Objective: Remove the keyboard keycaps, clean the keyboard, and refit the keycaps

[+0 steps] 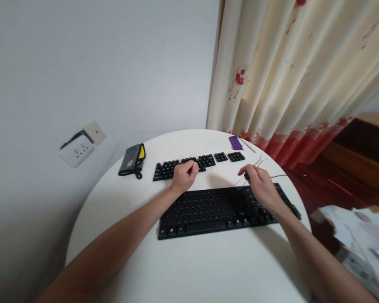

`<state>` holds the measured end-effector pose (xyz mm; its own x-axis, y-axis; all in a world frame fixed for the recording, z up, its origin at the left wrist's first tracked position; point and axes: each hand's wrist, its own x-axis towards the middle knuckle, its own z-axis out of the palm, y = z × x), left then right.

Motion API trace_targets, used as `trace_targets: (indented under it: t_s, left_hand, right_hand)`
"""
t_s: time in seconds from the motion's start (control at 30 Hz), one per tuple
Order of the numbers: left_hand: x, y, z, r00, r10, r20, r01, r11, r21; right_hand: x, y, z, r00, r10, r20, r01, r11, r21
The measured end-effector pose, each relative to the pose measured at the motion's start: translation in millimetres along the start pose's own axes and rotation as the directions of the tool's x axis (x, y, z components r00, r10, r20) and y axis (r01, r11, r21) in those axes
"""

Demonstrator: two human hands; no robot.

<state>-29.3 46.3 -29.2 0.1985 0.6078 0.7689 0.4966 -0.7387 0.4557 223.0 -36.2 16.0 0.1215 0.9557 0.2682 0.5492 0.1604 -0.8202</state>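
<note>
Keyboard, long axis left to right, spacebar edge nearest

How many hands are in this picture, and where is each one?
2: the left hand covers part of the loose black keys in this view; the right hand covers part of the keyboard near its right end. No other hand shows.

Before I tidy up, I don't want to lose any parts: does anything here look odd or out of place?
Yes: many black keys are off the keyboard, set in rows behind it, so much of it looks stripped. I see no spill.
</note>
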Motion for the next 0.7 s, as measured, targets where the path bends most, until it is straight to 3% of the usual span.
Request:
trace_targets:
  t_s: [0.17, 0.43, 0.6, 0.7]
  left_hand:
    - [0, -2, 0, 1.000, -0.014, 0.016, 0.014, 1.000, 0.014]
    - [2, -4, 3, 0.994, 0.029, 0.104, -0.032, 0.999, 0.026]
    - [2, -7, 5, 0.989, 0.035, 0.147, -0.045, 0.997, 0.065]
    - [2, -7, 6, 0.989, 0.034, 0.141, -0.045, 0.996, 0.071]
  right_hand:
    - [-34, 17, -10, 0.992, 0.104, 0.068, -0.106, 0.994, 0.022]
    - [-69, 51, -34, 0.955, 0.294, -0.041, -0.292, 0.955, 0.044]
    - [-74, 52, -33, 0.926, 0.376, 0.018, -0.372, 0.905, 0.209]
    - [-74, 47, -33, 0.926, 0.376, 0.032, -0.373, 0.901, 0.222]
